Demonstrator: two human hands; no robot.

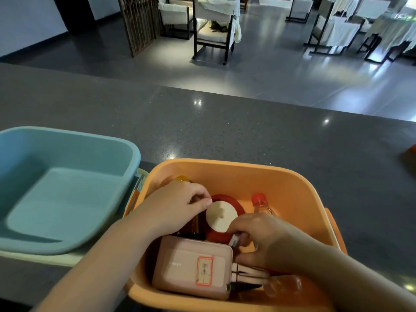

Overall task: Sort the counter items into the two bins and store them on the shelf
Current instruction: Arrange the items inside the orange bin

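Orange bin (236,174) sits on the worktop (202,131), crowded. Left hand (177,208) pinches the red jar's white lid (221,216); right hand (263,242) curls around something small, hard to identify. Rearranging could topple the red-capped bottle (260,202). Blue bin (67,199) holds nothing visible.

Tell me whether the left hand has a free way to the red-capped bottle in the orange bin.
Probably yes. The red-capped bottle stands uncovered at the far side of the orange bin, just beyond the white lid; the left hand would only reach over that lid.
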